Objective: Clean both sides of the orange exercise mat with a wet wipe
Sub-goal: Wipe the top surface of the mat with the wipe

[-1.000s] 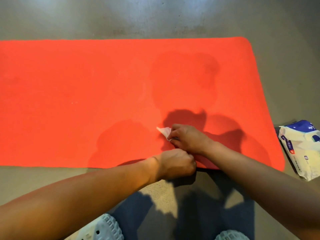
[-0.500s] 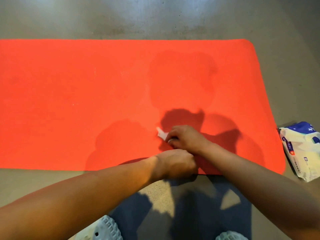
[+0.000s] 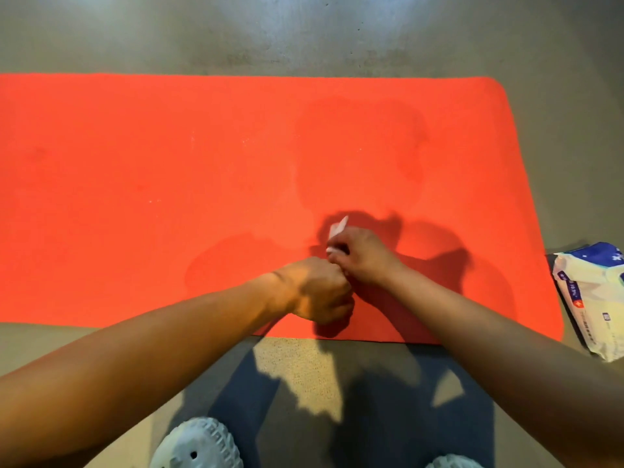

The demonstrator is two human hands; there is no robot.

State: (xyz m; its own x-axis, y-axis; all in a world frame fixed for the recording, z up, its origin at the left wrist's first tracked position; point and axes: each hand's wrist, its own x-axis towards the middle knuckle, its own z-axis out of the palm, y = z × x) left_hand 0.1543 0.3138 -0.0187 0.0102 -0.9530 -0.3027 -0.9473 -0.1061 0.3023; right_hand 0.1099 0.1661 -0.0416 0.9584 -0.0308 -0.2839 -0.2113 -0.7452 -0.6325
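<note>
now the right hand (image 3: 363, 258) is pinching the wet wipe (image 3: 338, 228); the left hand (image 3: 320, 292) is curling against it, its hold unclear. the orange mat (image 3: 169, 180) is stretching mostly leftward beneath them.

View from the person's own head, looking down. The left forearm (image 3: 152, 359) and right forearm (image 3: 489, 336) are bare from the left hand (image 3: 320, 292) and right hand (image 3: 361, 258) back to the picture's lower corners. Below the hands are legs in dark blue trousers (image 3: 236, 407), partly in shadow. At the bottom edge are two pale grey-white moulded shoes. The left shoe (image 3: 196, 444), below the left hand, has a ridged rim and small round holes. Only the toe of the right shoe (image 3: 452, 463) shows.
</note>
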